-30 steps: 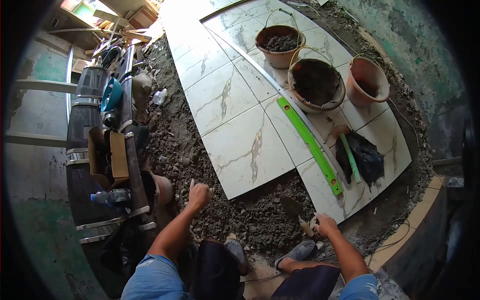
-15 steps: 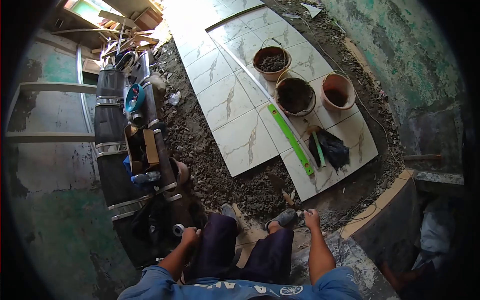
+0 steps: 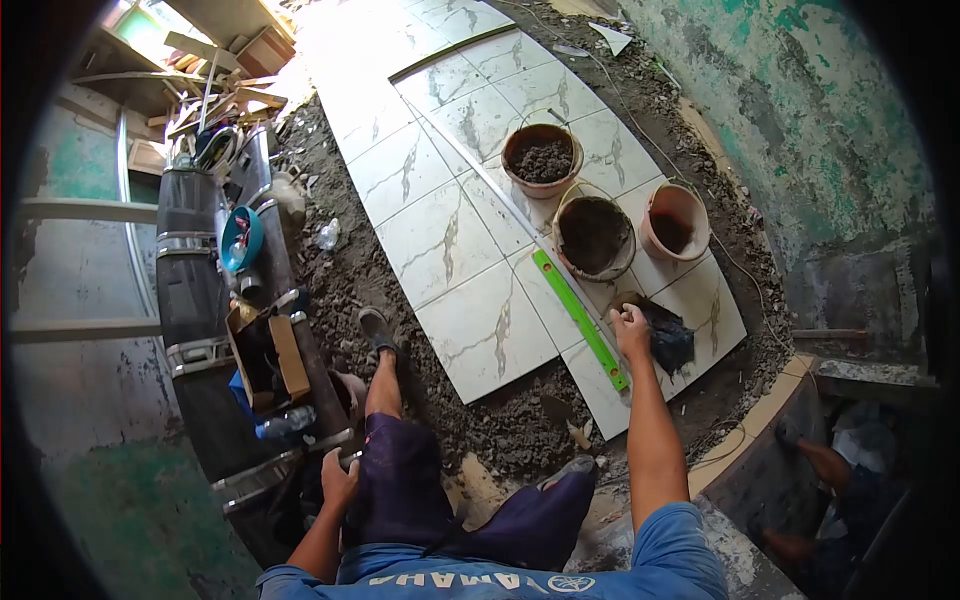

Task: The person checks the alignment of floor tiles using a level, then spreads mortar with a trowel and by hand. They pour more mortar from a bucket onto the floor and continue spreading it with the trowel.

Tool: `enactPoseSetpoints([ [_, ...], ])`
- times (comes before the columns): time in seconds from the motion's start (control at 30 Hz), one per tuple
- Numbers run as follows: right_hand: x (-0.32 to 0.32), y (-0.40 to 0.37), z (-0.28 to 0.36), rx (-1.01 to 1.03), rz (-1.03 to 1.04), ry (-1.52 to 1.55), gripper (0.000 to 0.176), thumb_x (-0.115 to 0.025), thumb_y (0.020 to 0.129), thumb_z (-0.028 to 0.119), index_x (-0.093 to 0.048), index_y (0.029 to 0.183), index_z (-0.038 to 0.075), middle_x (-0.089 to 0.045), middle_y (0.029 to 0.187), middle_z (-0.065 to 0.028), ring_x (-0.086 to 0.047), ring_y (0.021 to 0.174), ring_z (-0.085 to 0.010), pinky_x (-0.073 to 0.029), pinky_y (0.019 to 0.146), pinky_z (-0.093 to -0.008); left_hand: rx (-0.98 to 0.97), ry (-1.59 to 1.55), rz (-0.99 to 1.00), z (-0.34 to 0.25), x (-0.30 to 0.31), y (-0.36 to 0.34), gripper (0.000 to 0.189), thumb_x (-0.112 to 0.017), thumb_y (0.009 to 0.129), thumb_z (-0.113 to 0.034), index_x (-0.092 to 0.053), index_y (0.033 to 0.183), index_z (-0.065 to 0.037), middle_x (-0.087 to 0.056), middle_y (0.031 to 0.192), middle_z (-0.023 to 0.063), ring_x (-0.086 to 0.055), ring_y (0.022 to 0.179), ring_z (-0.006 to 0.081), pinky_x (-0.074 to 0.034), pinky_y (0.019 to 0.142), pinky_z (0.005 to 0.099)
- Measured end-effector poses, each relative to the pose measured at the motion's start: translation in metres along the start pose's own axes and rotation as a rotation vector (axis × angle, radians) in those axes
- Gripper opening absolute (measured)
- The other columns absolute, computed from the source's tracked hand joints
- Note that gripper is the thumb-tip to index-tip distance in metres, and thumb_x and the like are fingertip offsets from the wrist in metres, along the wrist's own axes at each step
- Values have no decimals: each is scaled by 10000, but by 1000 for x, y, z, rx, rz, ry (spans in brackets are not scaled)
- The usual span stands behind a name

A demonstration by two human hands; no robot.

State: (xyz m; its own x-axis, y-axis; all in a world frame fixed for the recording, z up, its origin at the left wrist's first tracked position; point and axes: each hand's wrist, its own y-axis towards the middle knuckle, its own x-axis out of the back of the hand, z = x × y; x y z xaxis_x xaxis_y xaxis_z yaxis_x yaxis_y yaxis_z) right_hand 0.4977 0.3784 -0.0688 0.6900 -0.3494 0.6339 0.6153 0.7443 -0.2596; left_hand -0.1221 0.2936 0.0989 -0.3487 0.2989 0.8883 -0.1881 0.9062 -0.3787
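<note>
My right hand (image 3: 630, 332) reaches over the tiles, its fingers closed round the mallet just below its head (image 3: 626, 300); hand and forearm hide the handle. Beside it lies a black plastic bag (image 3: 668, 338). The green level (image 3: 580, 320) rests diagonally on the tiles to the left of that hand. My left hand (image 3: 340, 480) is low by my left knee, closed on a small white roll (image 3: 350, 460), mostly hidden by the fingers. Three buckets stand beyond my right hand: one with grey rubble (image 3: 542, 180), a dark-stained one (image 3: 595, 273) and a pinkish one (image 3: 652, 240).
Marbled tiles (image 3: 450, 240) border loose soil (image 3: 420, 400). A trowel (image 3: 578, 434) lies near my right foot. On the left, dark panels (image 3: 190, 290) carry a teal bowl (image 3: 241, 240), a cardboard box (image 3: 290, 355) and a bottle (image 3: 286, 422). Another person's arms (image 3: 825, 465) show at lower right.
My right hand has moved forward from beside my knee to the mallet. My left foot has stepped out onto the soil, and the view has shifted slightly.
</note>
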Motion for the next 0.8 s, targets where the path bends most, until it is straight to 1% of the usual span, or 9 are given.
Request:
enactPoseSetpoints([
  [0.13,-71,97,86,79,-138,-27,509,-721,845,370,-611,1178,0,-689,937,-146,-670,891,-254,-517,812,-356,-149,85,63,17,-24,193,618,-713,809,-263,-477,1288,49,-435,1370,284,-410,1304,413,-339,1094,440],
  [0.27,-193,215,100,-59,-92,221,542,-727,842,381,-604,1173,-31,-697,972,-151,-674,952,-254,-514,862,-350,-95,72,245,-18,-29,291,729,-730,793,-293,-414,1371,20,-342,1462,277,-351,1351,420,-323,1102,480],
  [0.3,-209,231,138,-2,-147,9,584,-728,833,410,-598,1174,-46,-672,1041,-187,-659,987,-285,-512,873,-362,-70,107,277,-20,-27,304,752,-738,785,-299,-402,1383,11,-333,1469,275,-345,1355,422,-322,1099,494],
  [0.4,-249,320,171,183,-308,-211,713,-708,840,408,-445,1346,-20,-495,1320,-266,-469,1248,-396,-396,1039,-434,-106,234,359,-15,-18,330,805,-773,741,-278,-395,1395,3,-335,1470,271,-349,1351,418,-341,1082,494],
  [0.5,-240,409,201,264,-360,-447,936,-687,842,443,-172,1497,19,-253,1511,-265,-232,1420,-390,-246,1156,-460,-65,223,355,-5,-7,354,797,-771,737,-264,-402,1390,8,-372,1443,273,-382,1322,429,-346,1079,470],
  [0.53,-234,434,206,297,-443,-555,1009,-710,816,475,-124,1516,47,-188,1542,-265,-185,1442,-390,-211,1172,-458,-159,257,308,-21,7,361,612,-682,871,-247,-438,1390,-33,-491,1375,238,-499,1229,394,-419,1024,451],
  [0.63,-226,480,217,32,-355,-522,1215,-692,759,631,93,1542,133,2,1590,-258,11,1484,-377,-78,1200,-457,-6,182,431,-20,15,378,725,-716,816,-295,-393,1424,-65,-400,1446,239,-411,1297,419,-373,1064,460],
  [0.7,-234,488,204,55,-377,-665,1168,-700,762,611,8,1550,118,-95,1577,-268,-106,1471,-389,-166,1186,-452,0,203,438,-12,15,384,695,-698,836,-306,-405,1418,-64,-424,1438,213,-433,1290,395,-375,1064,450],
  [0.8,-233,478,211,-12,-189,-589,830,-676,807,548,-381,1410,59,-467,1364,-261,-476,1249,-390,-402,1021,-445,12,143,414,-8,22,390,692,-693,836,-312,-409,1415,-60,-427,1437,212,-435,1291,387,-371,1070,441],
])
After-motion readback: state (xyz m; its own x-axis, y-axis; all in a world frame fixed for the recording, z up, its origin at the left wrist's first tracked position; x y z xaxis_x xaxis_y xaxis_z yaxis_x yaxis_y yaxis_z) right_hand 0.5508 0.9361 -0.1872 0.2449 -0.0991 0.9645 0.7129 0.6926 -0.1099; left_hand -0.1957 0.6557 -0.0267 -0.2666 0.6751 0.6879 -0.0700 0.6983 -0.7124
